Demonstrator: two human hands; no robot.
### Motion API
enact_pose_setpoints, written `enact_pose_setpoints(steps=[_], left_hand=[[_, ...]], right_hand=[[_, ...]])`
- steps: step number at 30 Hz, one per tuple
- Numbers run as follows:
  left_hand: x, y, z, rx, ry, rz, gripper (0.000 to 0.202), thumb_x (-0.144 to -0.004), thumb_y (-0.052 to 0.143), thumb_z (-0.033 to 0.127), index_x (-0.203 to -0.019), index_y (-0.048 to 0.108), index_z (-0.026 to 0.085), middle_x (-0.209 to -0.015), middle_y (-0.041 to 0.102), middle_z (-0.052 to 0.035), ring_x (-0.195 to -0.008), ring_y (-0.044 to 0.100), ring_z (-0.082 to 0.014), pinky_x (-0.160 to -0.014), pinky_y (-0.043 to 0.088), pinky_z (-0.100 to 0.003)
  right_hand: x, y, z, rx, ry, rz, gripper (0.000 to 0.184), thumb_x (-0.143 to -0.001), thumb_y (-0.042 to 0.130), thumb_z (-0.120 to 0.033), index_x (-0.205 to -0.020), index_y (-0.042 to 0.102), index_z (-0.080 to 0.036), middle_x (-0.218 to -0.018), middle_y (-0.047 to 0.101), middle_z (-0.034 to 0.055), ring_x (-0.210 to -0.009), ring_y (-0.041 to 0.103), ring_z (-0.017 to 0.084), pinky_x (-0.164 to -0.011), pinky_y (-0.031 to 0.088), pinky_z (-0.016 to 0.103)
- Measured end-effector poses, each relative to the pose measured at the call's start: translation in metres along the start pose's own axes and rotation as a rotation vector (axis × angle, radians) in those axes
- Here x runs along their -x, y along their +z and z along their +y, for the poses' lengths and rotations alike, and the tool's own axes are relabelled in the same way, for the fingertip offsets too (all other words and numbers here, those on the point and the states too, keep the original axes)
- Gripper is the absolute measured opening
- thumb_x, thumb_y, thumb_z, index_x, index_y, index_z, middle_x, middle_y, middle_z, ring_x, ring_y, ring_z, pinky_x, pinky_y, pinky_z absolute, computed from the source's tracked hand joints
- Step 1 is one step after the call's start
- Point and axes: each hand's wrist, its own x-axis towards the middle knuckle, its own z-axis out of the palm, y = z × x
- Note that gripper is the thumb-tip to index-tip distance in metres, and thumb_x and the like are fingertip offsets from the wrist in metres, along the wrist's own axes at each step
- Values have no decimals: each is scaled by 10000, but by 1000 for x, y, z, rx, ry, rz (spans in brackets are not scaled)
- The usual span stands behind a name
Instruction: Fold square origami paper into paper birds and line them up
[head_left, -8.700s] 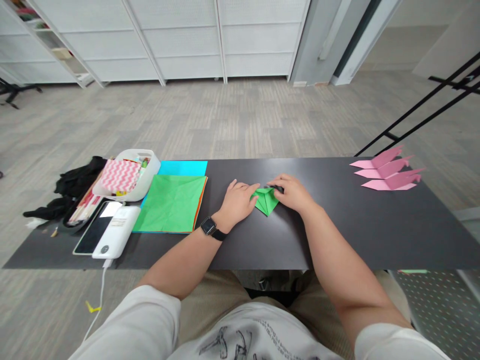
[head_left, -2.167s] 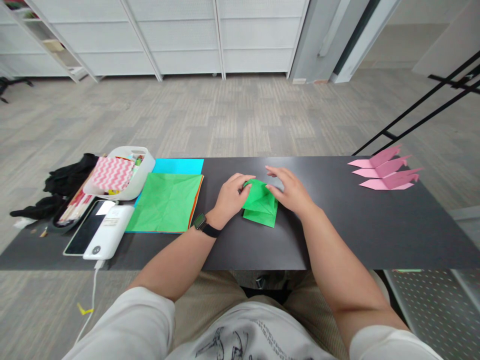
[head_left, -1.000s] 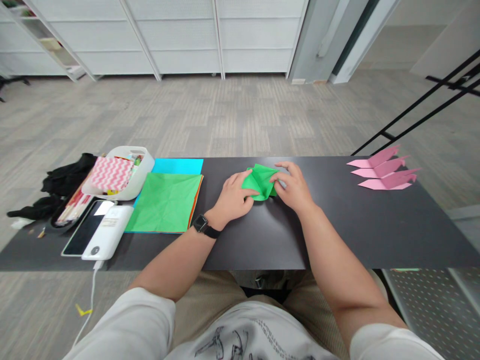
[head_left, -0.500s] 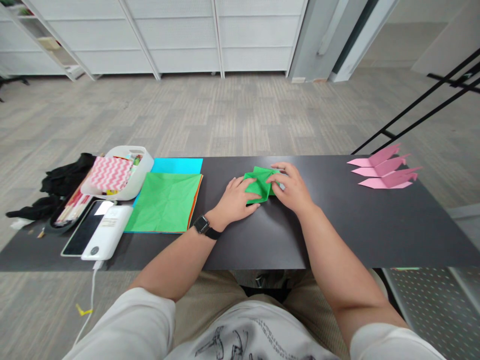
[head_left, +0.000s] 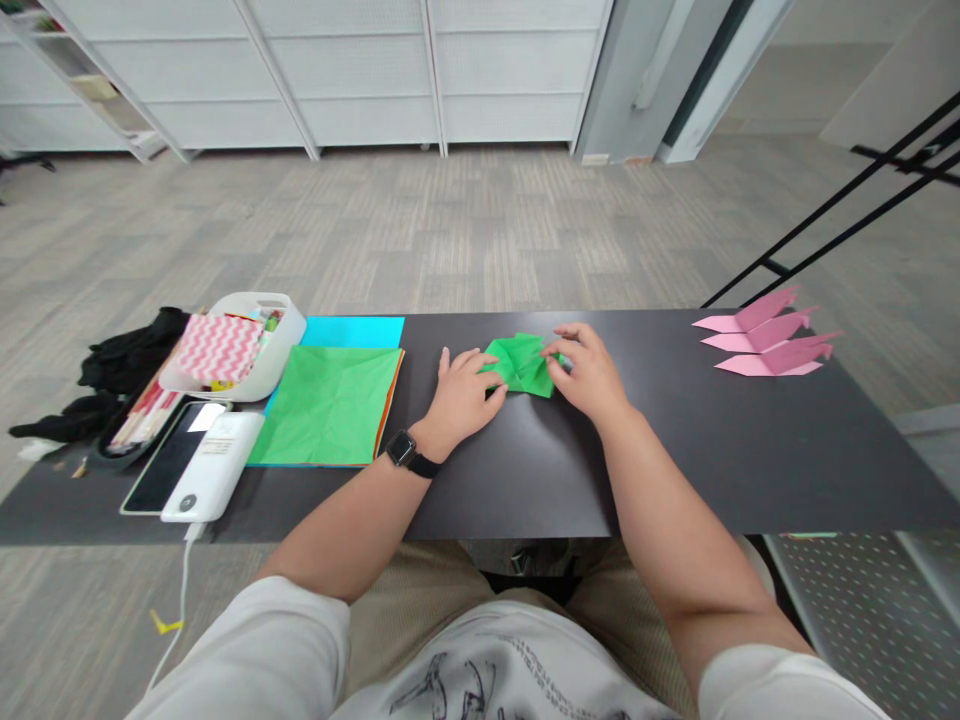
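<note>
A partly folded sheet of green origami paper [head_left: 523, 365] lies on the dark table between my two hands, its creases and corners standing slightly up. My left hand [head_left: 466, 393], with a black watch on the wrist, has its thumb and fingers at the paper's left edge, pinching it. On the other side, my right hand [head_left: 589, 372] grips the right edge between thumb and fingertips. Parts of both paper edges are hidden behind my fingers.
On the right stand several pink folded paper birds [head_left: 772, 335]. To the left lie a stack of green paper [head_left: 330, 405], a blue sheet [head_left: 356, 330], a white basket [head_left: 274, 350], a phone [head_left: 169, 460], a corded power bank [head_left: 214, 465] and a black cloth item [head_left: 135, 350].
The green paper has opened out flatter and changed shape between my hands. My left hand has shifted slightly left, off the paper's front part; my right hand has moved slightly right.
</note>
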Motion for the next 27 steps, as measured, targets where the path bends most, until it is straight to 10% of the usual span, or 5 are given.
enact_pose_setpoints(steps=[27], left_hand=[[0, -3, -1, -41, 17, 70, 216, -1002, 738, 410, -847, 843, 303, -1228, 755, -27, -1301, 577, -296, -1362, 143, -686]], right_hand=[[1, 15, -1, -22, 41, -141, 128, -954, 653, -275, -940, 779, -254, -1197, 676, 108, -1204, 654, 286, -1129, 510, 507]])
